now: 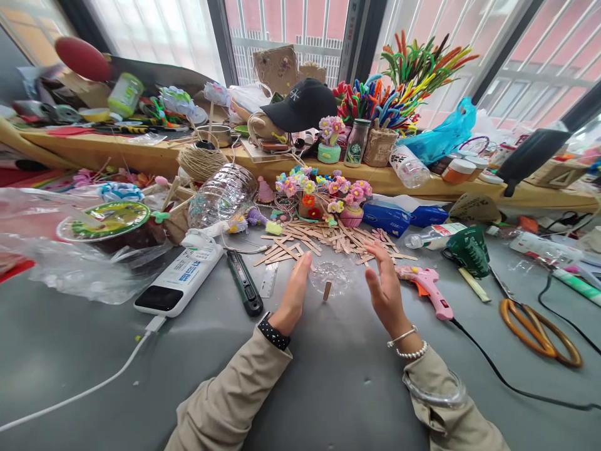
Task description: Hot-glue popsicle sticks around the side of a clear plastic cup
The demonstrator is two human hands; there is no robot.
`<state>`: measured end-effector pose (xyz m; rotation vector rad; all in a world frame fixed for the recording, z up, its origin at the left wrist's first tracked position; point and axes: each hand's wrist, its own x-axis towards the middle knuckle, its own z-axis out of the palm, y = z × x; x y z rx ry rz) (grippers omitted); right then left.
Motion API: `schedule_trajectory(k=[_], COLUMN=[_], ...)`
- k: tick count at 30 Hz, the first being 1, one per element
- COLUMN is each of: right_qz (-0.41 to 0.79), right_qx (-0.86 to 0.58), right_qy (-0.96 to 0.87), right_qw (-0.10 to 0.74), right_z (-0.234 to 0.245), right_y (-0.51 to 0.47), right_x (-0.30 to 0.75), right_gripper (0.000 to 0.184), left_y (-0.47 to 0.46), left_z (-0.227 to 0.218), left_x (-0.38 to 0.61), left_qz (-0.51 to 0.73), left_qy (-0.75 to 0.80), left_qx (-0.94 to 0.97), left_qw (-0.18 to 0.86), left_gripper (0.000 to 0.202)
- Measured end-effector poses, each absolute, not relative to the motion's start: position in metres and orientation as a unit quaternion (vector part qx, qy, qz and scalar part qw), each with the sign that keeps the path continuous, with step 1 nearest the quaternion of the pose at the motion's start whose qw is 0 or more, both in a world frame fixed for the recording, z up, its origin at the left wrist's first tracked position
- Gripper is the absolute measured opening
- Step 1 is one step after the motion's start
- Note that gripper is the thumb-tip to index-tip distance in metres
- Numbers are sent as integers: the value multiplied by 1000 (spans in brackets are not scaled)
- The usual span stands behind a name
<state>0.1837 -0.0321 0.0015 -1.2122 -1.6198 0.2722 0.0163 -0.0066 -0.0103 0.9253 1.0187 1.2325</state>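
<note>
Between my two hands lies a clear, round plastic piece point(331, 275), flat on the grey table, with a short wooden stick point(327, 290) standing at its near edge. My left hand point(295, 291) is beside it on the left, fingers stretched forward and nothing in them. To the right, my right hand point(385, 291) is raised with its palm turned inward, thumb apart from the fingers, also holding nothing. Behind both hands spreads a pile of wooden craft sticks point(314, 239). A pink glue gun point(427, 288) rests just right of my right hand.
Left of my left hand are a green-black utility knife point(244, 285), a small clear ruler point(269, 280) and a white power bank point(181, 279) with a cable. Orange-handled scissors point(539, 329) lie at the right, near the glue gun's black cord point(498, 373). Crocheted flowers point(310, 186) stand behind the sticks.
</note>
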Motion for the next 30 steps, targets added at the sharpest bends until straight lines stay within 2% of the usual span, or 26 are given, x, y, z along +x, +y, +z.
schedule_trajectory(k=[3, 6, 10, 15, 19, 20, 24, 30], right_qz=[252, 391, 455, 457, 413, 388, 249, 158], right_qx=[-537, -525, -507, -502, -521, -536, -619, -646], right_qy=[-594, -544, -539, -527, -496, -494, -534, -597], right_qw=[543, 524, 495, 511, 558, 563, 520, 449], right_z=[-10, -19, -23, -22, -20, -20, -23, -22], right_y=[-26, -23, -24, -24, -21, -19, -14, -14], right_x=[188, 186, 180, 178, 182, 184, 193, 201], right_gripper=[53, 64, 71, 70, 64, 60, 42, 30], left_y=[-8, -11, -12, -13, -12, -11, -6, 2], left_z=[-6, -1, -2, -4, 5, 7, 8, 4], left_x=[16, 18, 20, 16, 7, 5, -1, -4], left_qz=[527, 517, 494, 488, 432, 405, 352, 408], left_qy=[435, 421, 411, 395, 381, 383, 393, 430], left_qx=[412, 439, 463, 514, 646, 678, 713, 667], left_qw=[602, 603, 611, 584, 500, 480, 462, 452], left_gripper=[54, 54, 60, 73, 116, 121, 117, 99])
